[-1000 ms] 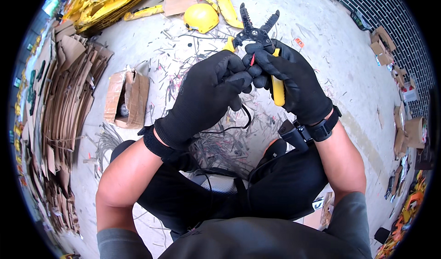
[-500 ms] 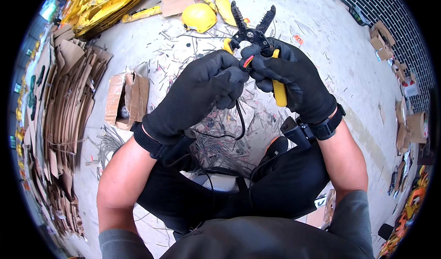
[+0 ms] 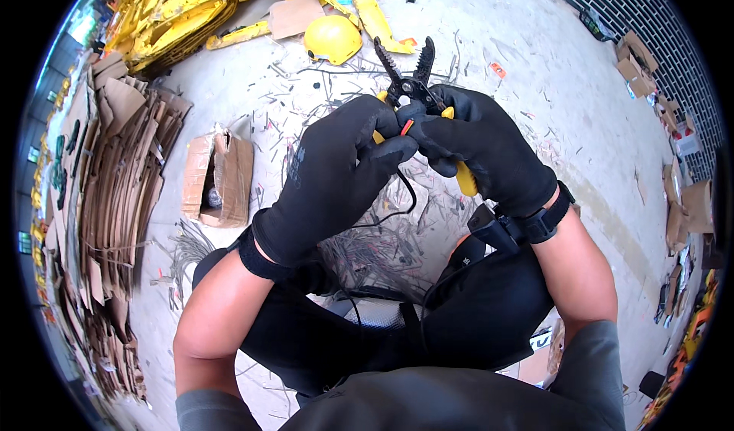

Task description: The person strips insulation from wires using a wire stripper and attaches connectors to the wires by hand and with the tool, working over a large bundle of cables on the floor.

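Both my gloved hands meet in front of my chest, over the floor. My right hand (image 3: pixel 493 148) is wrapped round wire strippers (image 3: pixel 408 87) with black toothed jaws and yellow handles; the jaws point away from me and stand apart. Its thumb and forefinger also press at the end of a black cable (image 3: pixel 415 198). Short red and yellow inner wires (image 3: pixel 407 127) show between the fingertips of the two hands. My left hand (image 3: pixel 329 167) is closed on the cable, which loops down below it. The exact grip on the cable is partly hidden by the gloves.
Cut cable scraps (image 3: pixel 382 249) litter the floor before my crossed legs. An opened cardboard box (image 3: pixel 232 182) stands at left, beside stacked flattened cardboard (image 3: pixel 115 186). Beyond lie a yellow helmet (image 3: pixel 332 39) and yellow panels (image 3: pixel 180 14). More boxes (image 3: pixel 638 68) line the brick wall at right.
My hands and the strippers have come slightly lower and nearer to me. The left fingers have shifted, with thumb and forefinger now stretched toward the wire ends. The view has moved a little.
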A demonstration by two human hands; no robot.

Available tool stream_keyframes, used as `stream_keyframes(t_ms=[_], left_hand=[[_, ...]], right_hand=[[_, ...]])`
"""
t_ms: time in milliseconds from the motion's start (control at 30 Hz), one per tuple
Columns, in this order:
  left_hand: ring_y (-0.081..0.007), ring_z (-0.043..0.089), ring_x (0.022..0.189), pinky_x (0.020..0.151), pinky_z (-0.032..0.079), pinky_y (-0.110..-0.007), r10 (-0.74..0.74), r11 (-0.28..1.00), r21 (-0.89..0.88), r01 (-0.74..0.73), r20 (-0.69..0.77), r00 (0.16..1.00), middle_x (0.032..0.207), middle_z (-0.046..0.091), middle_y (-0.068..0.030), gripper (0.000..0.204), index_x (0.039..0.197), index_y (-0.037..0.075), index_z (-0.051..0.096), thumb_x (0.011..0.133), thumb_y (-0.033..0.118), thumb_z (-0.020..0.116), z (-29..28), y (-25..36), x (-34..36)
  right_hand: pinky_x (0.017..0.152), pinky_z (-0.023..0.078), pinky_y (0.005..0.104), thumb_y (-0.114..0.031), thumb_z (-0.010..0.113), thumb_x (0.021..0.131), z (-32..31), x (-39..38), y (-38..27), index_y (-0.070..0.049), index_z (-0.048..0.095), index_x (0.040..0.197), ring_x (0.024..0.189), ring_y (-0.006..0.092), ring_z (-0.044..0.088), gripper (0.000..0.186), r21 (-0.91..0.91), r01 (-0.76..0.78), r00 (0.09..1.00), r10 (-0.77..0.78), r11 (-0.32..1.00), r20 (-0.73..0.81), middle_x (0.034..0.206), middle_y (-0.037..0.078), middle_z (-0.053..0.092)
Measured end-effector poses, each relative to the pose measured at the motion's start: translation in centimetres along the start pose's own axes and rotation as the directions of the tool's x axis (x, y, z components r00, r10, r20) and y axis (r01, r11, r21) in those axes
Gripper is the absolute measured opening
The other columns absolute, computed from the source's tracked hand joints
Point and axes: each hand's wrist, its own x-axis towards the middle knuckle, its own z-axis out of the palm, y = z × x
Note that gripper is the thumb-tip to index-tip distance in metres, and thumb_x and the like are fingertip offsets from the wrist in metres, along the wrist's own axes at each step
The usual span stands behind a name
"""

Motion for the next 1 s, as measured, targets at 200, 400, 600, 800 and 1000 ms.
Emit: stream_keyframes(t_ms=[200,400,600,800,1000], left_hand=[[-0.0116,0.058,0.073,0.065,0.047,-0.025,0.020,0.999,-0.042,-0.021,-0.028,0.999,0.091,0.060,-0.0064,0.026,0.116,0.001,0.058,0.091,0.003,0.064,-0.3,0.8,0.0],[-0.0076,0.054,0.078,0.070,0.046,-0.024,0.048,0.999,0.025,-0.048,0.011,0.999,0.094,0.057,-0.0032,0.029,0.120,0.001,0.060,0.091,-0.001,0.058,-0.5,0.0,0.1],[-0.0118,0.056,0.082,0.074,0.046,-0.026,0.271,0.955,0.142,-0.259,-0.070,0.960,0.097,0.058,-0.0071,0.026,0.112,0.000,0.062,0.086,-0.003,0.060,-0.3,-0.5,0.6],[-0.0269,0.060,0.083,0.073,0.048,-0.034,0.282,0.954,0.124,-0.274,-0.054,0.958,0.094,0.059,-0.0146,0.021,0.105,-0.001,0.061,0.084,-0.003,0.062,0.1,-0.8,0.7],[-0.0244,0.057,0.072,0.066,0.046,-0.034,0.252,0.963,0.113,-0.244,-0.058,0.966,0.080,0.055,-0.0116,0.018,0.097,0.001,0.062,0.083,0.006,0.071,0.4,-1.4,1.6]], right_hand=[[0.060,0.041,0.0222,-0.022,0.066,0.090,0.4,0.1,-0.1,-0.001,0.066,0.100,0.066,0.0044,0.050,0.023,0.000,0.053,0.998,-0.053,0.999,-0.019,0.078,-0.001,0.060],[0.060,0.041,0.0209,-0.016,0.066,0.089,0.4,0.3,0.5,-0.002,0.063,0.100,0.067,0.0036,0.050,0.018,0.042,0.059,0.998,-0.058,0.997,-0.038,0.079,-0.001,0.060],[0.060,0.042,0.0202,-0.013,0.064,0.089,1.1,0.5,0.6,-0.002,0.061,0.103,0.069,0.0040,0.051,0.018,0.123,0.071,0.994,-0.061,0.990,-0.086,0.082,0.000,0.060],[0.061,0.043,0.0205,-0.014,0.063,0.090,1.3,0.6,0.6,-0.002,0.061,0.103,0.069,0.0049,0.052,0.018,0.093,0.060,0.989,-0.047,0.994,-0.140,0.083,0.001,0.060],[0.061,0.044,0.0215,-0.015,0.060,0.095,-0.5,1.3,2.5,-0.003,0.065,0.108,0.070,0.0065,0.053,0.019,-0.081,0.236,0.969,-0.240,0.968,-0.050,0.083,0.000,0.058]])
